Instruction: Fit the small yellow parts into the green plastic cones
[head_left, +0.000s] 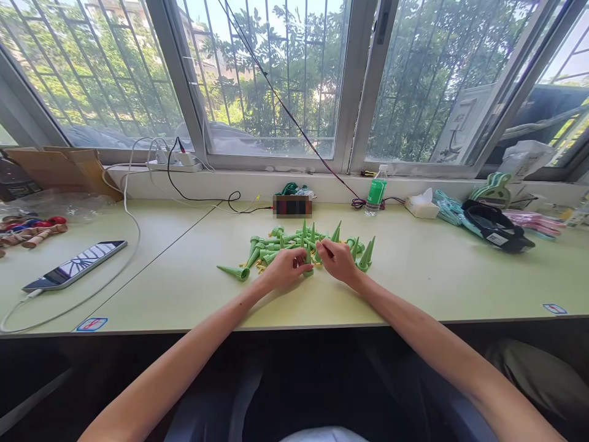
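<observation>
One worktop [460,270] carries a pile of green cones [294,237], overlapping too much to count, spread just beyond two hands and out to both sides. The right hand [338,261] curls closed, its contents hidden; the left hand [286,266] narrows its fingers on one upright cone [308,258] between both hands.

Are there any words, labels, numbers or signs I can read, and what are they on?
None reads clearly.
Bottle: label print too small.
Left sticker: red mark, unclear.
Right sticker: red mark, unclear.
White tag: print too small.
Dark box: blurred out.
</observation>
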